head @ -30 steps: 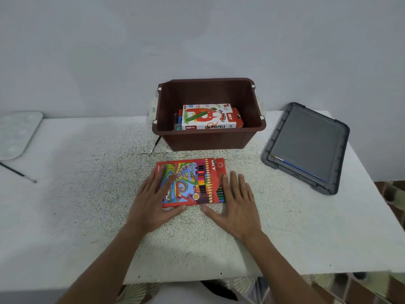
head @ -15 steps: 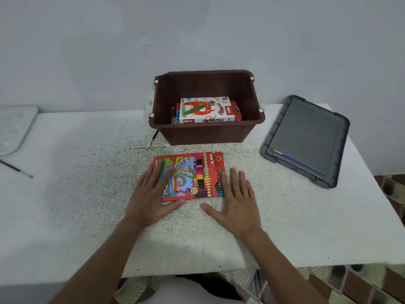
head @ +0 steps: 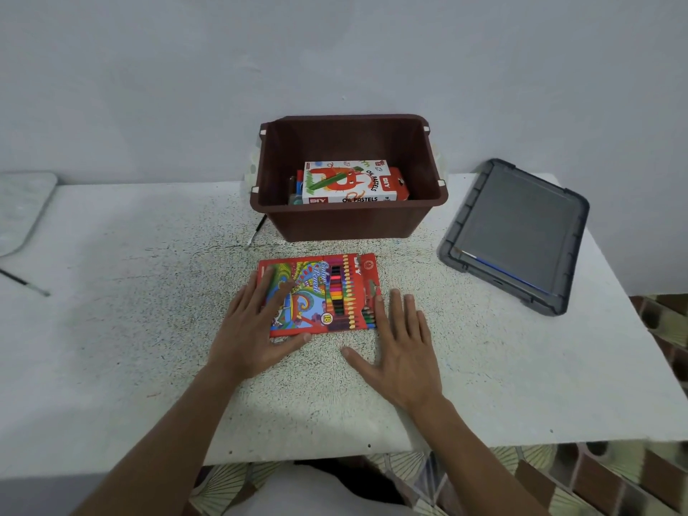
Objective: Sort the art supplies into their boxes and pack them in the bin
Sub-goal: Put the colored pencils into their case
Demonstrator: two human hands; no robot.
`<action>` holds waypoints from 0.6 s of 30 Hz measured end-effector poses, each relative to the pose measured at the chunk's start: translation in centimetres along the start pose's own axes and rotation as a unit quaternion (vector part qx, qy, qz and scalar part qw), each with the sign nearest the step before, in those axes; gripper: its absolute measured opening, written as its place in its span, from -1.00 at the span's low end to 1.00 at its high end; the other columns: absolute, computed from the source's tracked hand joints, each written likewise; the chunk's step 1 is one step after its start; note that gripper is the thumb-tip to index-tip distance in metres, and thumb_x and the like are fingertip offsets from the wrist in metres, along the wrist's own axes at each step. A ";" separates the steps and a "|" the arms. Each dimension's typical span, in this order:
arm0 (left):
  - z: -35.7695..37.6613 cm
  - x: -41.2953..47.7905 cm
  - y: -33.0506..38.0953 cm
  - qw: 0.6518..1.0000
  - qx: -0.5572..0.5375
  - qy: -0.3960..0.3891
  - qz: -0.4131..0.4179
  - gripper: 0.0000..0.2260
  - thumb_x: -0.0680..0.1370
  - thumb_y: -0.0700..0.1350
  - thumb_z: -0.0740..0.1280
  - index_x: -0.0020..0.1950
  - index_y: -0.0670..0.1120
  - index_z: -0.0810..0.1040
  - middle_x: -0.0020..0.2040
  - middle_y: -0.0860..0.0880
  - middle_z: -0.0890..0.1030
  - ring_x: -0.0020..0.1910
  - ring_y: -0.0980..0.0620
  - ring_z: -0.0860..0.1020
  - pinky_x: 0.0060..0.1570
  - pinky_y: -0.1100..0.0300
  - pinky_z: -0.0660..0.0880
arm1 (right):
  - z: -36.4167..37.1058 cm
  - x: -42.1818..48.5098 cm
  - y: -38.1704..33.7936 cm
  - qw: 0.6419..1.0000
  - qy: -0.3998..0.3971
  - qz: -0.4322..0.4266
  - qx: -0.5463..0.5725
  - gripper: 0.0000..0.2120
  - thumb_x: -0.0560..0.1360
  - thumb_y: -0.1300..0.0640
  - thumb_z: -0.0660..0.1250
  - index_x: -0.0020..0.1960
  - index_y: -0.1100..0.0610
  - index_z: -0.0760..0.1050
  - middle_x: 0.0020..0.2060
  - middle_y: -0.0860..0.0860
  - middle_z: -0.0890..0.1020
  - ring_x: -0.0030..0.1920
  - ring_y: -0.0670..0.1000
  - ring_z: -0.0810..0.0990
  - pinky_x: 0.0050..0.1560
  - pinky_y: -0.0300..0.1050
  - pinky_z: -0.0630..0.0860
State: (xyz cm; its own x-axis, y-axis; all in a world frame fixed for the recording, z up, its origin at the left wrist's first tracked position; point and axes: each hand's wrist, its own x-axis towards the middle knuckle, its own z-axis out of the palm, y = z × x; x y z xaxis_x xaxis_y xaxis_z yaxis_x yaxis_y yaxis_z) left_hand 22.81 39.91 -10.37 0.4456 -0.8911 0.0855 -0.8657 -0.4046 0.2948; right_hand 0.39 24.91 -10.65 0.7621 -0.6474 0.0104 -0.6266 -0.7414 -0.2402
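Currently the pencil box (head: 327,292) lies flat on the surface (head: 130,329) just in front of the bin (head: 346,225), the left hand (head: 257,329) spread on its left half and the right hand (head: 400,348) flat beside its right edge, neither grip closed on anything. With so little edge to get under, the thin box could slip in the lift or catch the bin's near wall. Open surface lies all round and the lid (head: 521,232) sits well right, but the pastel box (head: 346,180) fills much of the bin.
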 end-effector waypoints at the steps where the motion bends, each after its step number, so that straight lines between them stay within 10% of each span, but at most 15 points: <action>1: 0.0 0.0 0.0 1.000 0.001 0.002 0.000 -0.13 0.42 0.51 0.13 0.59 0.03 0.16 0.63 -0.06 0.00 0.60 -0.10 -0.05 0.51 -0.11 0.08 | 0.0 0.0 -0.2 1.000 -0.001 0.000 -0.003 -0.05 0.46 -0.55 -0.08 0.61 0.06 -0.13 0.58 0.15 -0.04 0.58 0.18 -0.14 0.54 0.16 -0.04; 18: -0.1 -0.1 0.3 1.000 0.009 -0.005 0.000 -0.12 0.43 0.50 0.11 0.59 0.01 0.16 0.62 -0.08 -0.02 0.60 -0.11 -0.07 0.53 -0.11 0.05 | 0.1 -0.4 -1.0 1.000 -0.004 0.012 -0.001 -0.09 0.48 -0.53 -0.08 0.60 0.01 -0.20 0.57 0.19 -0.09 0.57 0.22 -0.19 0.53 0.20 -0.09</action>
State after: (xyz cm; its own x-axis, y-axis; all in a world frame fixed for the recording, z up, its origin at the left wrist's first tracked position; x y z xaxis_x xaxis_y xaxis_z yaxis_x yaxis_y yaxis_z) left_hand 22.54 39.94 -10.24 0.4428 -0.8934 0.0753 -0.8697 -0.4076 0.2785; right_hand 0.74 25.92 -10.53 0.7484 -0.6633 -0.0023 -0.6444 -0.7263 -0.2393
